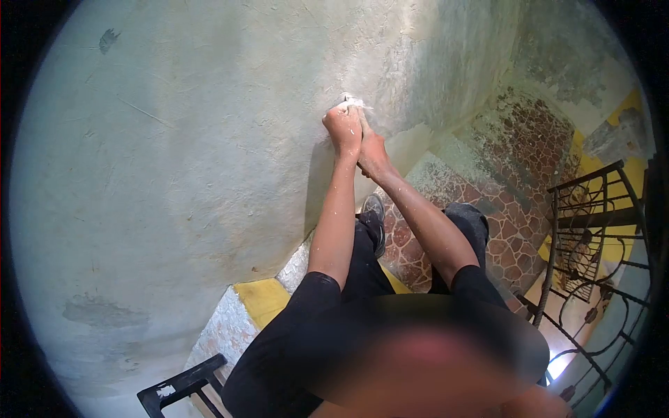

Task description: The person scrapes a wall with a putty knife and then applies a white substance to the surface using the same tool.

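Both arms stretch forward to a grey-green plastered wall [209,139], with the hands close together against it. My left hand [343,129] is closed, its knuckles near the wall surface. Just to its right and slightly lower, my right hand [374,155] is closed too, with fingers reaching up beside the left hand. A whitish, flaky bit [355,102] shows at the fingertips where they meet the wall. The tool or object in the fingers is mostly hidden, so I cannot name it. White specks dot both hands and forearms.
Below are steps with a yellow edge [263,299] and a landing of brown stone-pattern tiles [516,237] strewn with pale flakes. A black metal railing [592,230] stands at the right. A black frame [185,383] is at the lower left. My shoe [374,216] is near the wall.
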Demonstrator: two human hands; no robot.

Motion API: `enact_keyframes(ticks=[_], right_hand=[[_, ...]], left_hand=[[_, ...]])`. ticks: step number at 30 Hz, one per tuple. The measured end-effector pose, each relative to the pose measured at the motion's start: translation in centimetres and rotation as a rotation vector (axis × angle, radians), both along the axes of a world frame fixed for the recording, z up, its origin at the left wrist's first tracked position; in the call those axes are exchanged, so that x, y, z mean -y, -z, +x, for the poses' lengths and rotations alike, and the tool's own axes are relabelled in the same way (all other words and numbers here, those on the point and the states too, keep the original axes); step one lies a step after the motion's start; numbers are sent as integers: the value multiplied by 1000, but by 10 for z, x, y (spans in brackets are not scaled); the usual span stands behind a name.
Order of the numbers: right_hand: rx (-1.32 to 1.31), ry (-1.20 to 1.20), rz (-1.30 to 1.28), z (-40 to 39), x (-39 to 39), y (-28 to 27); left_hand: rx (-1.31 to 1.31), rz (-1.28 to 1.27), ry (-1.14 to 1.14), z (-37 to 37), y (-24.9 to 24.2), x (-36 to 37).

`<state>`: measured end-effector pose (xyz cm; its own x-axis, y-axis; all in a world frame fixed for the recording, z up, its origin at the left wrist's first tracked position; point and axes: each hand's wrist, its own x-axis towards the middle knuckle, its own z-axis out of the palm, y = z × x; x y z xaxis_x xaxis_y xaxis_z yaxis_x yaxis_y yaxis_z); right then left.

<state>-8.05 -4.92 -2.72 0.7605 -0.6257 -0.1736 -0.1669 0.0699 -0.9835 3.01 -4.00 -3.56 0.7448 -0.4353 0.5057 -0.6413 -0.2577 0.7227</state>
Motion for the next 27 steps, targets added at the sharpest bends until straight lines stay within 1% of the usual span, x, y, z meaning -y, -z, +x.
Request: enact_keyframes(ticks=[2,3,4,5,6,7,8,9,10,11,13,14,16,17,18,20,22,24,26,27], right_hand=[[23,26,8,3,-3,0],[30,26,4,12,-1,9],[90,95,5,23,1,20],[150,162,5,32,5,25],[155,160,1,29,12,13],[170,179,76,25,29,-2],[187,203,148,23,44,-13],[226,246,68,23,56,-14],[232,259,46,25,65,-12],[243,312,-17,32,71,2],[259,403,-124,40,75,26],[252,401,-117,37,68,27],[57,261,-22,34,49,29],[106,286,-63,35,41,31],[101,279,-51,32,35,32],[71,130,97,25,31,31],[85,117,94,23,15,38],[106,103,91,19,-4,39],[130,58,147,12,-30,35],[179,49,141,10,-41,34]], left_hand=[[8,17,10,2,-2,-1],[15,35,20,4,-4,0],[21,34,19,6,-6,5],[40,-2,74,9,-9,15],[59,-39,128,10,-15,26],[68,88,90,14,-25,45],[78,69,99,12,-33,58],[77,37,116,9,-41,73],[71,3,135,5,-48,89],[124,25,106,7,-39,98],[114,43,136,9,-19,92],[106,80,157,8,-10,84],[96,94,154,12,1,68],[83,100,161,12,0,61],[67,112,168,11,1,51],[62,120,147,5,0,35],[59,122,133,-2,1,20],[7,195,64,-5,2,-4],[13,217,57,-6,5,-26],[30,268,11,-5,9,-35]])
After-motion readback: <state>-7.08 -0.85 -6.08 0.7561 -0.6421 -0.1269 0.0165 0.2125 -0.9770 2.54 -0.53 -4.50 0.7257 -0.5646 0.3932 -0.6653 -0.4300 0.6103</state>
